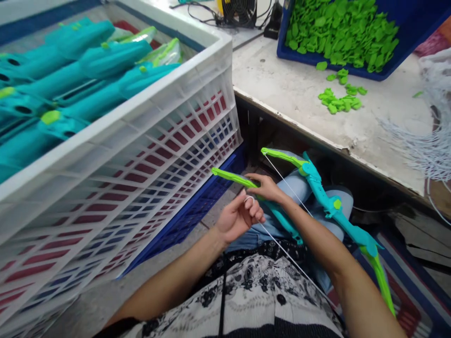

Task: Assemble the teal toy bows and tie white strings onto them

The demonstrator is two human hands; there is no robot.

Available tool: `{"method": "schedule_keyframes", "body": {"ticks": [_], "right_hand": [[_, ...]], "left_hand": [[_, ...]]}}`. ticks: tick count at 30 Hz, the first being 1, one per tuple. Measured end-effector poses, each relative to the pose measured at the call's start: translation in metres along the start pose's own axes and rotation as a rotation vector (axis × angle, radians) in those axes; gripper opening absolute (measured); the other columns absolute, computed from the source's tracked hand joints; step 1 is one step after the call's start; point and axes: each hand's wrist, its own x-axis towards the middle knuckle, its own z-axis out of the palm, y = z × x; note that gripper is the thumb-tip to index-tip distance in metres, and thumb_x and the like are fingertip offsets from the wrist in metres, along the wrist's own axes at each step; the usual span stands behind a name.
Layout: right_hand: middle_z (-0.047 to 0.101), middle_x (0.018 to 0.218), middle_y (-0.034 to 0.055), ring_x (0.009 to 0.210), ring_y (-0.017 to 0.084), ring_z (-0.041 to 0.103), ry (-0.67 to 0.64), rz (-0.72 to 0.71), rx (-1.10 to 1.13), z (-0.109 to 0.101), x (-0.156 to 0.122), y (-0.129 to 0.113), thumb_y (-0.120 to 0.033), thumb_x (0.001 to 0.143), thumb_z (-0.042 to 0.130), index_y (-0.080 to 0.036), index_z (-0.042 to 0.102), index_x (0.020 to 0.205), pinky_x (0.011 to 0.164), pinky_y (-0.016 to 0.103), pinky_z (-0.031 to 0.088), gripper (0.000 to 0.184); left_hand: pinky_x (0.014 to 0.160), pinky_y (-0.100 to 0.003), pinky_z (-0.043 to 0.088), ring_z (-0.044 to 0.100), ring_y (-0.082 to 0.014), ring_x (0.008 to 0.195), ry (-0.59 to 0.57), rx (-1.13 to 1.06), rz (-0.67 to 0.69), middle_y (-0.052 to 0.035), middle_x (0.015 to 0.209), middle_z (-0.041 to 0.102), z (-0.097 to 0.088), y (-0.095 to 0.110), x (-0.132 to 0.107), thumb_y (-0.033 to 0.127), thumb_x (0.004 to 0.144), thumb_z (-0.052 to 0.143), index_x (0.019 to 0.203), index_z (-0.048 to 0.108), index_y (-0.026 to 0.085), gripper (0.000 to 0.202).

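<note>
Two turquoise and green toy bows lie across the lap. My right hand [266, 188] is closed around the green limb of the nearer toy bow [229, 176], whose turquoise part shows below the wrist. Beside it, my left hand [237, 216] is curled palm up with a white string [278, 244] pinched in its fingers. A small loop shows at the fingertips, and the string runs taut down to the right across the shirt. The other toy bow [319, 185] rests on the thighs, its own white string stretching from the upper green tip and passing behind my right forearm.
On the left stands a white crate [197, 70] holding several turquoise toy pieces [98, 61]. A blue bin [391, 70] of green plastic parts sits on the white table [260, 84], with loose green parts [340, 101] before it. White strings [419, 145] hang at the right edge.
</note>
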Motion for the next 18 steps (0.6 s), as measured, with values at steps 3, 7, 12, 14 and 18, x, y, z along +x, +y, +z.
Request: {"method": "schedule_keyframes", "body": {"ticks": [3, 7, 12, 14, 18], "right_hand": [[0.069, 0.112, 0.0043, 0.106, 0.02, 0.064, -0.005, 0.013, 0.126, -0.004, -0.005, 0.005, -0.018, 0.071, 0.072, -0.02, 0.061, 0.121, 0.094, 0.034, 0.049, 0.052], [0.068, 0.114, 0.0055, 0.107, 0.021, 0.063, 0.001, 0.02, 0.253, -0.008, -0.008, 0.009, -0.022, 0.069, 0.072, -0.019, 0.063, 0.12, 0.097, 0.037, 0.048, 0.052], [0.067, 0.118, 0.006, 0.111, 0.023, 0.061, -0.041, 0.034, 0.481, -0.013, -0.013, 0.012, -0.028, 0.064, 0.077, -0.02, 0.064, 0.117, 0.103, 0.04, 0.043, 0.055], [0.068, 0.117, 0.0061, 0.11, 0.023, 0.062, -0.058, 0.055, 0.536, -0.015, -0.016, 0.012, -0.03, 0.063, 0.079, -0.021, 0.065, 0.116, 0.102, 0.04, 0.044, 0.056], [0.069, 0.114, 0.0062, 0.107, 0.023, 0.063, -0.054, 0.101, 0.554, -0.018, -0.02, 0.011, -0.031, 0.063, 0.08, -0.022, 0.065, 0.116, 0.1, 0.041, 0.046, 0.056]], "left_hand": [[0.045, -0.021, 0.04, 0.057, -0.0141, 0.06, -0.043, -0.043, -0.018, -0.0002, 0.058, 0.053, 0.011, -0.009, 0.008, 0.051, 0.073, 0.068, 0.084, 0.064, 0.017, 0.036], [0.039, -0.017, 0.025, 0.059, -0.0122, 0.057, -0.021, 0.008, 0.004, -0.001, 0.06, 0.061, 0.008, -0.013, 0.008, 0.04, 0.065, 0.079, 0.106, 0.064, 0.016, 0.05], [0.041, -0.016, 0.028, 0.051, -0.0074, 0.047, 0.254, 0.148, 0.161, -0.002, 0.057, 0.064, -0.017, 0.017, 0.004, 0.044, 0.058, 0.082, 0.074, 0.06, 0.014, 0.04], [0.04, -0.016, 0.027, 0.047, -0.0061, 0.045, 0.414, 0.222, 0.278, -0.0024, 0.059, 0.066, -0.03, 0.034, 0.007, 0.044, 0.057, 0.081, 0.074, 0.061, 0.014, 0.04], [0.042, -0.018, 0.031, 0.046, -0.0069, 0.046, 0.511, 0.407, 0.424, -0.0048, 0.062, 0.068, -0.045, 0.053, 0.018, 0.044, 0.063, 0.075, 0.075, 0.064, 0.013, 0.035]]}}
